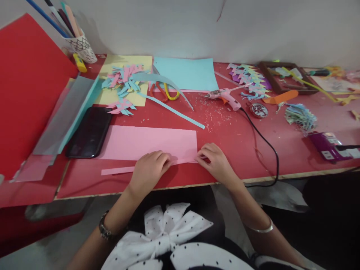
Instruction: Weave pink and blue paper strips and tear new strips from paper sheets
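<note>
A pink paper sheet [152, 140] lies flat on the red table in front of me. Along its near edge runs a narrow pink paper strip [116, 171], whose left end sticks out past my left hand [150, 168]. The fingers of that hand are closed and pressed down on the strip at the sheet's edge. At the sheet's near right corner, my right hand [215, 161] pinches the strip's other end between thumb and fingers. Part of the strip is hidden under my left hand. A black phone [90, 133] rests over the sheet's left end.
A pink glue gun [226, 98] with a black cord lies behind my right hand. Paper scraps [123, 80], a light blue sheet [185, 73] and scissors [171, 93] lie toward the wall. A purple power strip [327, 146] is at right, a pen cup [83, 47] back left.
</note>
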Available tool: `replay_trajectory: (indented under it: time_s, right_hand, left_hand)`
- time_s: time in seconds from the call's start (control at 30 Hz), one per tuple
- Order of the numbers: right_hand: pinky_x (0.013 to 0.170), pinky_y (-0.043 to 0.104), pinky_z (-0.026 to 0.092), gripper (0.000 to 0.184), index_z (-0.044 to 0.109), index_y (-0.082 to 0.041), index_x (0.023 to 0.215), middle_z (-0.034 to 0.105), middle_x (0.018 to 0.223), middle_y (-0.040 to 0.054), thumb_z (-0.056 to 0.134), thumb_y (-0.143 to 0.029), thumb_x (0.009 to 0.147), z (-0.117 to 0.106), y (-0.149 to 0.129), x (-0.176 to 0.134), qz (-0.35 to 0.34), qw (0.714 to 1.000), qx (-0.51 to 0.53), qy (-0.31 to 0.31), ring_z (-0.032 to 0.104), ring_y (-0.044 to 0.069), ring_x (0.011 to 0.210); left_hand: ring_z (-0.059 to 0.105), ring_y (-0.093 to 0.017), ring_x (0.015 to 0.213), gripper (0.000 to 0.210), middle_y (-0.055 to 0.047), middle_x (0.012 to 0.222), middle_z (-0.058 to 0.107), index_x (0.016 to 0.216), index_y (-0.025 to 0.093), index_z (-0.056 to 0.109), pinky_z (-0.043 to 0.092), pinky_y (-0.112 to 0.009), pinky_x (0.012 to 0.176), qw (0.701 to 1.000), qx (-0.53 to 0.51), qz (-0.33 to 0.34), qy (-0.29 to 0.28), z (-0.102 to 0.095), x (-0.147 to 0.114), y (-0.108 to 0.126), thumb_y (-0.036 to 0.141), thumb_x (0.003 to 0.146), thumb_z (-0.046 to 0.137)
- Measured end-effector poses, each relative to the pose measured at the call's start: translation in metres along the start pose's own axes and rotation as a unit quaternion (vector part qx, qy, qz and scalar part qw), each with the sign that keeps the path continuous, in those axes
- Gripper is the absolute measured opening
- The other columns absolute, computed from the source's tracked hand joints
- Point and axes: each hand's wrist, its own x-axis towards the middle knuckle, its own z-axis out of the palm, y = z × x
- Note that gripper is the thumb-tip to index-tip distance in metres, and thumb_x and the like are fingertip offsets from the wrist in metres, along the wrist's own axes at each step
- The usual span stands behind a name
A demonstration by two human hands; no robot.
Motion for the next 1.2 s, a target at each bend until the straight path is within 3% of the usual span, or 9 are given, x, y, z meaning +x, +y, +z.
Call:
replay_trajectory:
  time_s: [0.5, 0.87, 1.07, 1.2]
  right_hand:
    - [0.063, 0.028, 0.033, 0.024, 0.046, -0.019, 0.061, 0.049, 0.066, 0.0017, 0.046, -0.03, 0.083, -0.011, 0.012, -0.012, 0.059, 0.997, -0.041, 0.011, 0.042, 0.015, 0.064]
    - [0.064, 0.029, 0.033, 0.019, 0.047, -0.02, 0.067, 0.05, 0.074, 0.0029, 0.044, -0.031, 0.082, -0.012, 0.009, -0.013, 0.111, 0.988, -0.107, 0.002, 0.043, 0.017, 0.069]
    - [0.066, 0.03, 0.033, 0.017, 0.047, -0.02, 0.069, 0.051, 0.076, 0.0029, 0.042, -0.03, 0.083, -0.01, 0.009, -0.013, 0.112, 0.987, -0.116, 0.005, 0.044, 0.017, 0.071]
    - [0.069, 0.032, 0.033, 0.011, 0.05, -0.02, 0.076, 0.054, 0.082, 0.0047, 0.042, -0.023, 0.082, -0.011, 0.003, -0.015, 0.094, 0.985, -0.142, 0.021, 0.045, 0.019, 0.075]
  left_hand:
    - [0.052, -0.012, 0.055, 0.021, 0.0, 0.06, 0.058, 0.065, 0.017, 0.053, 0.034, -0.024, 0.052, 1.0, 0.012, 0.011, 0.026, 0.001, 0.001, -0.001, 0.024, 0.082, 0.044]
    - [0.052, -0.012, 0.056, 0.028, 0.0, 0.06, 0.057, 0.065, 0.018, 0.054, 0.034, -0.024, 0.053, 1.0, -0.001, 0.01, 0.013, 0.002, 0.0, -0.002, 0.03, 0.086, 0.038]
    - [0.053, -0.012, 0.056, 0.039, 0.0, 0.061, 0.059, 0.064, 0.018, 0.053, 0.037, -0.024, 0.054, 0.997, -0.057, 0.042, 0.017, 0.001, -0.006, -0.016, 0.041, 0.086, 0.032]
    - [0.057, -0.013, 0.064, 0.035, -0.001, 0.068, 0.064, 0.07, 0.018, 0.057, 0.04, -0.024, 0.059, 0.996, -0.052, 0.073, 0.026, -0.001, -0.017, -0.026, 0.035, 0.088, 0.031]
